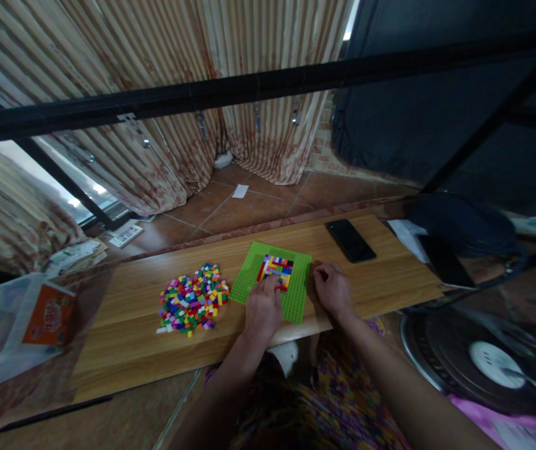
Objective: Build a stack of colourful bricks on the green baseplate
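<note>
A green baseplate (291, 300) lies on a wooden board (127, 325) in front of me. A patch of small coloured bricks (277, 267) is built on its far middle. My left hand (263, 309) rests on the plate, its fingers bent and pressed down at the near edge of that patch. Whether a brick is under the fingertips stays hidden. My right hand (332, 289) sits curled on the board just beyond the plate's right edge, fingertips touching the edge. A heap of loose coloured bricks (193, 299) lies to the left of the plate.
A black phone (350, 240) lies on the board's far right. A fan (483, 359) stands low at the right. A plastic bag with an orange box (47, 315) sits at the left. A black bar (249, 87) crosses overhead, with curtains behind.
</note>
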`<state>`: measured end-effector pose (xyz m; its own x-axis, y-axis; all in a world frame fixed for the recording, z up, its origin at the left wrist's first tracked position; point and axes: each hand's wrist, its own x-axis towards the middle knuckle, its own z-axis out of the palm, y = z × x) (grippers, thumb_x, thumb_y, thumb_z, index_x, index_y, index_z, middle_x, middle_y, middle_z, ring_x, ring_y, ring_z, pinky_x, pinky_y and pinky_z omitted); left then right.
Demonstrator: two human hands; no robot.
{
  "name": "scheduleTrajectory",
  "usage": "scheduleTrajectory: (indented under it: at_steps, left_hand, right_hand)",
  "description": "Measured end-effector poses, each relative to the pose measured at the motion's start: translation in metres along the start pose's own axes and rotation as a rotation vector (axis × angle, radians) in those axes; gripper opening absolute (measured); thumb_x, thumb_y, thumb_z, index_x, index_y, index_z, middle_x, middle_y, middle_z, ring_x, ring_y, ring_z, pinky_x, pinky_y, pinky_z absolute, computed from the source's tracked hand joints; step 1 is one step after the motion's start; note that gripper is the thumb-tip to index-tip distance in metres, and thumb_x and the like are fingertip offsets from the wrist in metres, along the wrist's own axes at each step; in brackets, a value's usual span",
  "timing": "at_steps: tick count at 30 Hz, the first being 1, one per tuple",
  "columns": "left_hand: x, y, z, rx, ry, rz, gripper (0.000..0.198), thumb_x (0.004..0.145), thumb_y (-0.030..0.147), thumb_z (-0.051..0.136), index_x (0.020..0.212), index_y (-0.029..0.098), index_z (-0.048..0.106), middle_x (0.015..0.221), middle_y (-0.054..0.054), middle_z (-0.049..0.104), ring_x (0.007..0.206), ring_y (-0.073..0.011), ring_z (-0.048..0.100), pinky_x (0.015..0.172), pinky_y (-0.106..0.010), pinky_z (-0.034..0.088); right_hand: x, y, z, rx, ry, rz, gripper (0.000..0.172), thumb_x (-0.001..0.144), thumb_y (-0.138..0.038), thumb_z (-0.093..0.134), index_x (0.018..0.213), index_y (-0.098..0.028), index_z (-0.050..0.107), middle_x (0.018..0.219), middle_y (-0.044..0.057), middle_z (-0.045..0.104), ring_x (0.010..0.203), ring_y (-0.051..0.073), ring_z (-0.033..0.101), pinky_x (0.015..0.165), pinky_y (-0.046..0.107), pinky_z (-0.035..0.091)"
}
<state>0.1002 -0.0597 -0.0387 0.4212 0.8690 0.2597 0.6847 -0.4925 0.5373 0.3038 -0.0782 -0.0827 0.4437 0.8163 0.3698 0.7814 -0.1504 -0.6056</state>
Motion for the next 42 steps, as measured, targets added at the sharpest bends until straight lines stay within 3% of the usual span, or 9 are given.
scheduleTrajectory:
  at_steps: [7, 14, 26, 33, 38, 42]
  left_hand:
    - [-0.013, 0.001, -0.001, 0.019, -0.046, 0.065, 0.041, 0.089, 0.009, 0.041, 0.126, 0.020, 0.054, 0.120, -0.008, 0.063, 0.111, -0.0192, 0.058, 0.099, -0.036, 0.048]
    - [-0.013, 0.002, -0.001, 0.118, -0.105, 0.096, 0.046, 0.087, 0.007, 0.043, 0.130, 0.021, 0.055, 0.123, -0.008, 0.061, 0.109, -0.0205, 0.058, 0.100, -0.037, 0.047]
    - [-0.017, 0.008, 0.006, 0.379, -0.079, 0.149, 0.042, 0.090, 0.011, 0.044, 0.130, 0.017, 0.054, 0.124, -0.010, 0.062, 0.103, -0.0211, 0.061, 0.088, -0.034, 0.053]
    - [-0.019, 0.010, 0.005, 0.334, -0.132, 0.112, 0.048, 0.086, 0.007, 0.044, 0.133, 0.018, 0.050, 0.126, -0.010, 0.061, 0.106, -0.0222, 0.061, 0.090, -0.036, 0.053]
    - [-0.028, 0.001, 0.002, 0.149, -0.026, 0.081, 0.059, 0.081, 0.002, 0.044, 0.137, 0.018, 0.043, 0.133, -0.010, 0.055, 0.119, -0.0203, 0.055, 0.100, -0.034, 0.048]
    - [-0.034, -0.022, -0.016, 0.158, 0.155, -0.109, 0.039, 0.086, 0.009, 0.044, 0.123, 0.016, 0.054, 0.117, -0.012, 0.061, 0.111, -0.0223, 0.057, 0.098, -0.038, 0.048]
  right_hand:
    - [0.000, 0.001, 0.001, -0.002, 0.013, -0.005, 0.023, 0.086, -0.030, 0.046, 0.074, -0.019, 0.062, 0.083, 0.008, 0.064, 0.079, 0.020, 0.057, 0.071, 0.030, 0.042]
    - [-0.001, 0.001, 0.000, 0.002, 0.023, -0.022, 0.023, 0.086, -0.031, 0.046, 0.074, -0.019, 0.062, 0.083, 0.008, 0.064, 0.079, 0.020, 0.057, 0.072, 0.031, 0.043]
    - [-0.001, 0.004, 0.002, -0.024, 0.026, -0.033, 0.028, 0.087, -0.035, 0.045, 0.074, -0.019, 0.062, 0.082, 0.009, 0.064, 0.078, 0.020, 0.058, 0.070, 0.031, 0.042]
    - [-0.002, 0.006, 0.002, -0.040, 0.034, -0.068, 0.029, 0.087, -0.036, 0.044, 0.075, -0.018, 0.063, 0.082, 0.009, 0.064, 0.076, 0.020, 0.058, 0.070, 0.031, 0.042]
    - [-0.002, 0.005, 0.002, -0.040, 0.051, -0.076, 0.030, 0.088, -0.037, 0.043, 0.075, -0.018, 0.063, 0.082, 0.010, 0.064, 0.076, 0.021, 0.058, 0.069, 0.031, 0.042]
    - [-0.003, 0.005, 0.001, -0.056, 0.050, -0.068, 0.030, 0.087, -0.037, 0.043, 0.074, -0.018, 0.063, 0.082, 0.010, 0.064, 0.074, 0.020, 0.058, 0.067, 0.030, 0.041]
